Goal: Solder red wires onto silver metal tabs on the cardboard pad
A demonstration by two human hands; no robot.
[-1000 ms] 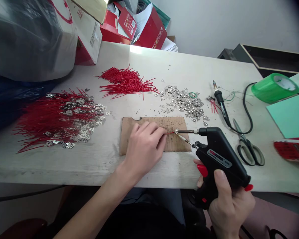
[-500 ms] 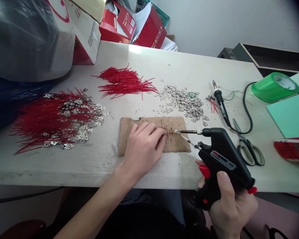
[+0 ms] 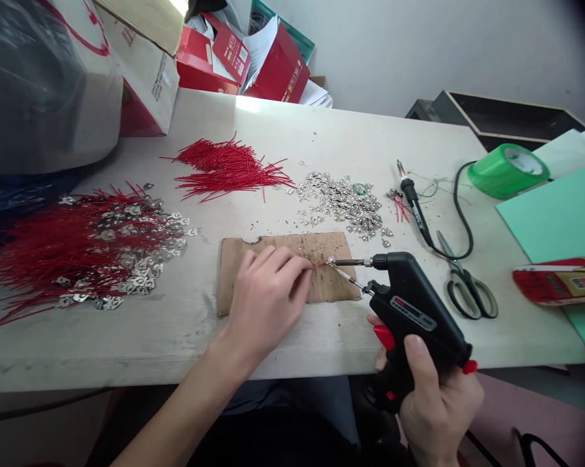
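Over a scorched piece of cardboard [image 3: 341, 285], my left hand [image 3: 270, 298] pinches a short red wire [image 3: 318, 265]. The wire's far end meets a small metal tab [image 3: 331, 260]. My right hand [image 3: 438, 395] is wrapped round the grip of a black soldering gun [image 3: 414, 298] with a red trigger. Its dark tip touches or nearly touches the tab, and a thin pale nozzle slants up to the same spot. Behind the cardboard lie loose metal tabs [image 3: 344, 201] and a heap of red wires [image 3: 234, 170].
Red wires with tabs attached [image 3: 88, 246] are piled at the left, below a plastic bag [image 3: 49, 84]. To the right lie a soldering iron [image 3: 416, 209], scissors [image 3: 467, 288] and green tape [image 3: 501, 172]. Red boxes [image 3: 277, 68] stand at the back.
The whole view has shifted, so the bench and both hands appear slightly further left. Both hands keep their hold, and the gun's tip stays at the tab.
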